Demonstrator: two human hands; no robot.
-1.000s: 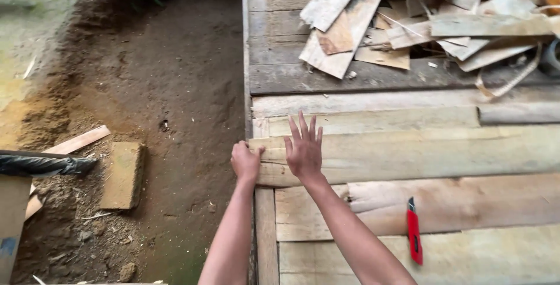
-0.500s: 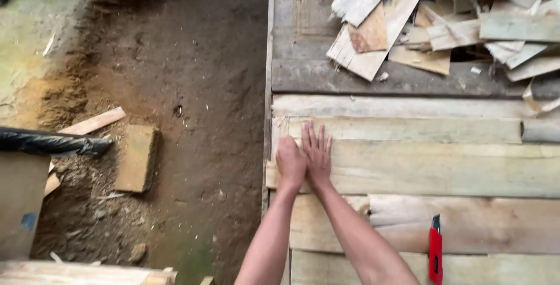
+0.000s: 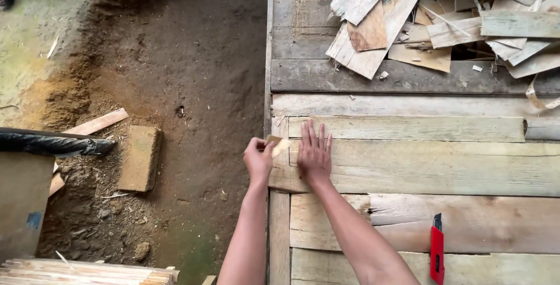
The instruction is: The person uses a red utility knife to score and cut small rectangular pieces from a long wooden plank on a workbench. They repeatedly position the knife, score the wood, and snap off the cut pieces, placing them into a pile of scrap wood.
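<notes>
Fingers (image 3: 263,148) of my left hand (image 3: 258,159) pinch a small wood chip (image 3: 279,144) at the end of a pale plank (image 3: 431,165). My right hand (image 3: 314,155) lies flat on that plank just beside the chip, fingers spread a little. A red knife (image 3: 436,250) lies well apart, lower right. My arms are cut off at the bottom edge.
</notes>
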